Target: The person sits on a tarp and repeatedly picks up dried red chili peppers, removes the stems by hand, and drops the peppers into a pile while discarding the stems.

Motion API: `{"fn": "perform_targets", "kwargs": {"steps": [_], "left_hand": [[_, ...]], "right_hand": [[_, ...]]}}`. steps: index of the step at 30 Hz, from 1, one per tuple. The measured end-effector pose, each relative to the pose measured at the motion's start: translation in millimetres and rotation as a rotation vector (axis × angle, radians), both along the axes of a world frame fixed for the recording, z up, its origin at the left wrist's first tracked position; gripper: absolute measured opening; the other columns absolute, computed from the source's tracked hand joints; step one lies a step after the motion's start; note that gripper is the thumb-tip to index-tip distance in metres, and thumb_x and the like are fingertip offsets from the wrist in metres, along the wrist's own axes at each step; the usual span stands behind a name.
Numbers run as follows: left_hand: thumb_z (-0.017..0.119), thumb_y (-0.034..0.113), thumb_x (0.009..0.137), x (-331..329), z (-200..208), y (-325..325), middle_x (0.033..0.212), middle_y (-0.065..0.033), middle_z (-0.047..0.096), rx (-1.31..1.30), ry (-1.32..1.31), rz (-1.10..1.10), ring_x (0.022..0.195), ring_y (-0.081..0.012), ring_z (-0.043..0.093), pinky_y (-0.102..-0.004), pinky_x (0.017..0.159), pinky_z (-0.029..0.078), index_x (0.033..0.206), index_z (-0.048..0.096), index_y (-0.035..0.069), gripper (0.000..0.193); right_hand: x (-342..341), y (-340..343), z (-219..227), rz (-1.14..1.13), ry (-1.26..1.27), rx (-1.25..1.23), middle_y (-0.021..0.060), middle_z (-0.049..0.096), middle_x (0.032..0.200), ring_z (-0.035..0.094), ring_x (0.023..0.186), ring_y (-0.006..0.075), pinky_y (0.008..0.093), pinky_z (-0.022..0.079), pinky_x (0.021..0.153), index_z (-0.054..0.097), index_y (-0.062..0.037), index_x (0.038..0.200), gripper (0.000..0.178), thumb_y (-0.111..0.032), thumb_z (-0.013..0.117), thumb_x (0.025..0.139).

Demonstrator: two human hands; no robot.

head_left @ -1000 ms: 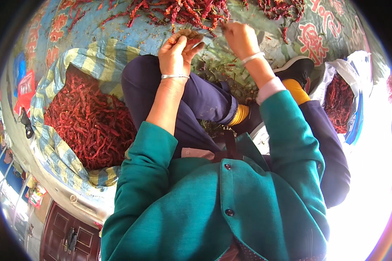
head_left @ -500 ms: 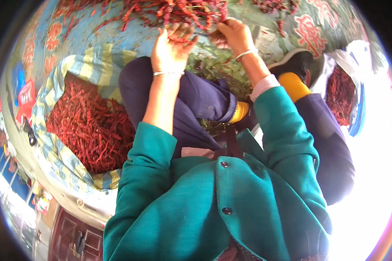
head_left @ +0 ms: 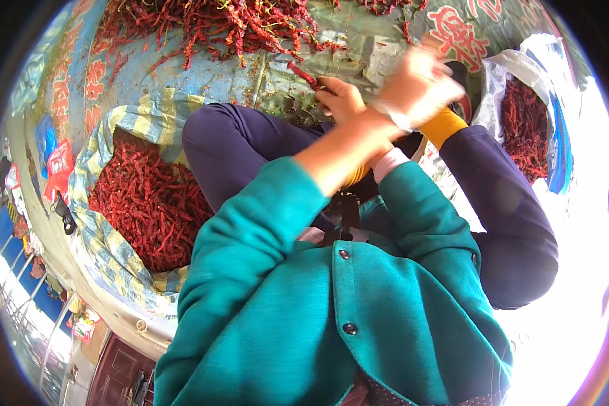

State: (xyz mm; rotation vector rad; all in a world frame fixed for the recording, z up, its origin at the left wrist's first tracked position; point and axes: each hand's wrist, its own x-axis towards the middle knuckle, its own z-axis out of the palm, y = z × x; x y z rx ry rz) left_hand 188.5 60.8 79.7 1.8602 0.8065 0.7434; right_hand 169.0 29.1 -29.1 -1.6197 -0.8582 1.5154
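My left forearm crosses over my right wrist, and my left hand (head_left: 423, 86) is out to the right, near the plastic bag of chilies. Motion smears its fingers, so I cannot make out what it holds, if anything. Below the heap, my right hand (head_left: 343, 100) pinches a dried red chili (head_left: 302, 73) between thumb and fingers, its far end pointing up and left. A large heap of dried red chilies (head_left: 230, 20) lies on the printed sheet (head_left: 210, 78) at the far side.
To my left is a checked sack (head_left: 95, 166) filled with red chilies (head_left: 152, 203). A white plastic bag (head_left: 545, 57) holding darker chilies (head_left: 524, 128) stands at the right. My bent legs (head_left: 240, 139) lie between them. Red and blue bags sit at the far left.
My left hand has swung from the heap across my right arm to the right. My right hand has come slightly nearer and left, with a chili now showing in it. The view has shifted.
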Motion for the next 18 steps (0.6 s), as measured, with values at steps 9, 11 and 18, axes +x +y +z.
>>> {"fn": "perform_targets", "kwargs": {"steps": [9,11,18], "left_hand": [[0.065,-0.005,0.072,-105,-14,23,0.092,-0.0077,0.061,-0.458,-0.397,0.584,0.083,-0.013,0.059,-0.0257,0.078,0.049,0.101,0.056,-0.002,0.03],[0.068,0.001,0.075,-146,-48,19,0.084,-0.0032,0.059,-0.443,-0.458,0.73,0.072,-0.0095,0.056,-0.0237,0.067,0.049,0.097,0.058,0.002,0.024],[0.065,-0.001,0.076,-170,-74,12,0.078,-0.0027,0.06,-0.762,-0.397,0.638,0.063,-0.0099,0.055,-0.0213,0.051,0.042,0.102,0.053,0.0,0.028]], "right_hand": [[17,14,35,-0.196,0.214,0.192,0.0024,0.062,0.07,0.053,0.056,0.008,0.0204,0.044,0.054,0.063,0.0019,0.088,0.012,-0.008,0.06,0.081],[5,17,48,-0.119,0.146,0.154,0.001,0.06,0.063,0.052,0.053,0.0051,0.0204,0.042,0.049,0.065,0.0013,0.083,0.011,-0.008,0.061,0.079],[-7,20,58,0.504,-0.767,0.575,0.0113,0.058,0.07,0.057,0.065,0.0337,0.0364,0.047,0.059,0.06,-0.0061,0.084,0.011,-0.012,0.061,0.076]]}}
